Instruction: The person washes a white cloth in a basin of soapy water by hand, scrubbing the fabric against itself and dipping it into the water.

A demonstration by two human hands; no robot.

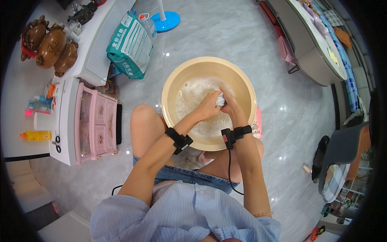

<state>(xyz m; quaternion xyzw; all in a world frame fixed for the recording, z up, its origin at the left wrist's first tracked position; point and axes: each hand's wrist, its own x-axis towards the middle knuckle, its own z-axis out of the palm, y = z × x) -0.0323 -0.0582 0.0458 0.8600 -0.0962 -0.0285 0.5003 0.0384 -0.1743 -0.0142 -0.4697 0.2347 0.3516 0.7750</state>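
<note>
A large cream plastic basin [208, 62] stands on the floor between my knees, with sudsy water [193, 93] inside. Above the foam, both my hands meet around a bunched white cloth [220, 99]. My left hand [209, 106] grips it from the left with curled fingers. On the other side my right hand [229, 103] holds the cloth, its thumb side turned up. Most of the cloth is hidden by my fingers. Each wrist wears a black strap with a small device; a cable runs down from the right one.
A pink packet [257, 122] lies against the basin's right side. To the left stand a pink drawer cabinet [101, 121] and a green-and-white bag [130, 45], with a plastic jug [148, 25] behind it. A chair [338, 154] is at the right, below a table [320, 51].
</note>
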